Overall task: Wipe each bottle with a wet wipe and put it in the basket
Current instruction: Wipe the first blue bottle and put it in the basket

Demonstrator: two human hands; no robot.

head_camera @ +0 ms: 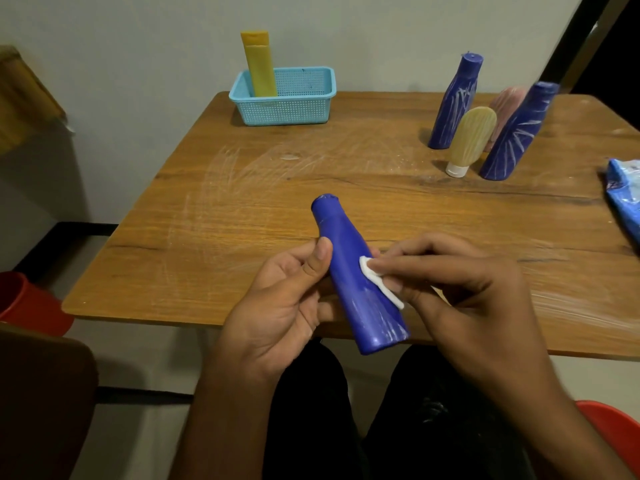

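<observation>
Wooden table (242,202): your work surface, with the blue mesh basket (287,105) at its far edge. Your left hand (287,299) grips the blue bottle (360,278) above the near edge, exposing its streaked side; your right hand (460,282) pinches the wet wipe (372,271) against it.

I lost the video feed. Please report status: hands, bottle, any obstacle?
Left hand holds blue bottle. Right hand pinches wet wipe against it. White streaks remain near base. Basket holds one yellow bottle; path clear.

Blue bottle (353,268), white-streaked; white wipe (372,275); light-blue basket (287,105).
</observation>
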